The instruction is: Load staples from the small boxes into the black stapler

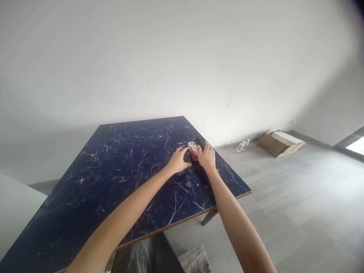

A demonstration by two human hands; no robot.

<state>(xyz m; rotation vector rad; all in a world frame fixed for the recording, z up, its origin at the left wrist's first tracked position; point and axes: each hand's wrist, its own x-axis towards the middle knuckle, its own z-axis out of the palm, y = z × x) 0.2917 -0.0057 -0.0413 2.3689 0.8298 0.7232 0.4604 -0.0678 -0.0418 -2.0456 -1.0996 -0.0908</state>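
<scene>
A small red and white box (193,150) rests near the right edge of a dark blue, marble-patterned table (119,163). My right hand (207,156) lies along the box's right side, thumb against it, fingers curled beside a black object (200,143) whose kind I cannot make out. On the other side of the box, my left hand (179,161) curves toward it with thumb and fingers spread apart. Its fingertips come close to the box's left edge; whether they touch is unclear. Part of the black object is hidden behind my right hand.
A white wall (182,57) stands behind the table. On the grey floor to the right are clear plastic bottles (242,145) and a cardboard box (277,146) with a white panel on it. Below the table's front edge lie a dark bag-like item (148,256) and a marbled panel (196,259).
</scene>
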